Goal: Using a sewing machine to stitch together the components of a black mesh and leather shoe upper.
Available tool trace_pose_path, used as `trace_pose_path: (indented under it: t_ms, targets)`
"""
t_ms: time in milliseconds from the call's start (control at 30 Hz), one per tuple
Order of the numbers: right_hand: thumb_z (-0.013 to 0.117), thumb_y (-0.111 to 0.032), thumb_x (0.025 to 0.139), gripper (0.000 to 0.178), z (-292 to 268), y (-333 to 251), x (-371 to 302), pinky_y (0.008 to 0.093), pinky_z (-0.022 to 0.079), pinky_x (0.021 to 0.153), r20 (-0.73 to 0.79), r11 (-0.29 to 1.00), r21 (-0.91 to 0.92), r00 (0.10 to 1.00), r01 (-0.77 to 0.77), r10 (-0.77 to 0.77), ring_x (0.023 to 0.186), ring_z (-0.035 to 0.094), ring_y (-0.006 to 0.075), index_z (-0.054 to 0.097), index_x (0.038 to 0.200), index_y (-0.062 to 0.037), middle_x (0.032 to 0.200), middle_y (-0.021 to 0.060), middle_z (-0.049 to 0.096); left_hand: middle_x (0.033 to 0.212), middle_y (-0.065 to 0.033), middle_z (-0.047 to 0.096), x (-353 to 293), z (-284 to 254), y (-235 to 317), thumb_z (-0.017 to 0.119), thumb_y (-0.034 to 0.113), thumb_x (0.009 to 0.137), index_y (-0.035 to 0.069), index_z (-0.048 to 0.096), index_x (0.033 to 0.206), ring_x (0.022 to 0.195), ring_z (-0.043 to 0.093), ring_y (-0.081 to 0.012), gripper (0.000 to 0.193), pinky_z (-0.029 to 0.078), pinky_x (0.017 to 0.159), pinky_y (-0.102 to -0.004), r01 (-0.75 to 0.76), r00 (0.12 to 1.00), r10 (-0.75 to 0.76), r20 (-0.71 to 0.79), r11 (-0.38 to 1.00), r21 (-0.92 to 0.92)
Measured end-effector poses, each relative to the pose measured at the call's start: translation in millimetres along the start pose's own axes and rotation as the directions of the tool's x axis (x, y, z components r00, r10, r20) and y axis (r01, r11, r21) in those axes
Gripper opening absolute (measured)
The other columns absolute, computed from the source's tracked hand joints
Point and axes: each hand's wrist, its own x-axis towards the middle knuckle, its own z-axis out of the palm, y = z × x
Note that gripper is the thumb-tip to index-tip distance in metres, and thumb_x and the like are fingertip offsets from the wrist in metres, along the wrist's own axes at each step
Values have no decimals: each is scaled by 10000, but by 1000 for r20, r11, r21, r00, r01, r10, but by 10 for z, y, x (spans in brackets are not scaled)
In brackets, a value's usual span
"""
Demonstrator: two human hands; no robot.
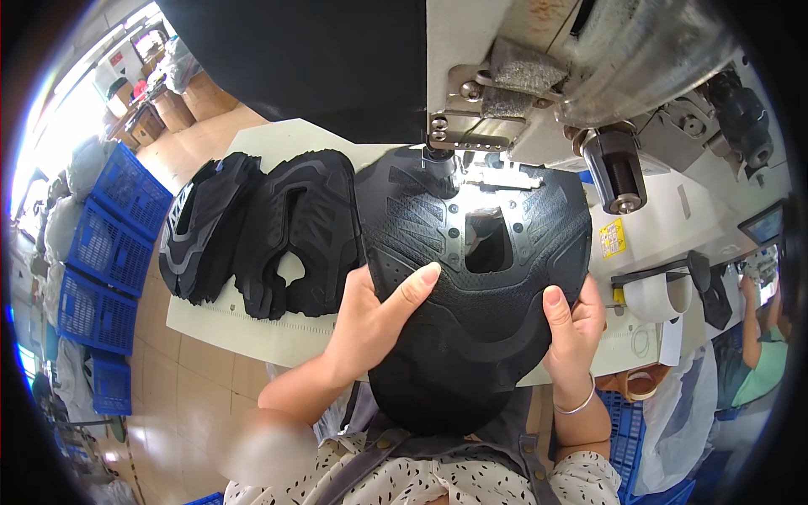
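A black shoe upper (467, 324), textured and curved with a cut-out in its middle and rows of eyelet holes, lies across the front of the table and hangs over its near edge. My left hand (374, 316) grips its left side, thumb on top and fingers mostly hidden underneath. On the right edge my right hand (576, 328) pinches it the same way. The upper's far part sits beneath the head of a sewing machine (505, 93), under a bright work light. Whether the needle touches it is hidden.
Two stacks of black shoe uppers, a nearer stack (316, 194) and an outer stack (215, 240), rest on the pale table (202, 316) at left. Blue crates (105, 244) line the far left. A white cup-like holder (656, 299) stands at right. Another person's arm (749, 337) shows beyond.
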Motion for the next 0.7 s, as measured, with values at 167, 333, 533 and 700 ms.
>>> trace_pose_path:
  t_ms: [167,333,533,700]
  targets:
    - [549,-102,874,269,53,-8,-14,167,388,730,-39,1000,15,999,27,-27,823,475,41,498,1099,36,965,16,557,709,44,539,-12,-7,-51,535,146,894,-7,573,810,641,445,-28,179,395,574,-195,-15,1000,13,19,997,81]
    - [530,-85,883,246,41,6,25,156,386,703,-65,999,34,998,4,-2,791,469,28,499,1100,28,949,11,558,668,53,517,24,18,-75,527,120,894,-6,561,773,612,420,-25,178,376,545,-197,-137,990,134,32,977,161]
    - [527,-92,885,260,40,2,54,188,405,727,-40,1000,26,999,6,-5,824,498,70,485,1114,24,976,35,552,707,36,556,52,12,-62,529,105,884,-20,579,826,639,455,-30,146,400,578,-199,-133,991,130,30,979,154]
    - [528,-87,888,182,65,20,129,137,354,611,-32,1000,-11,999,2,-3,696,435,-1,518,1042,9,838,-33,542,758,6,599,151,35,-43,525,101,878,-37,595,879,675,511,-47,155,436,614,-207,-114,993,115,-30,993,36]
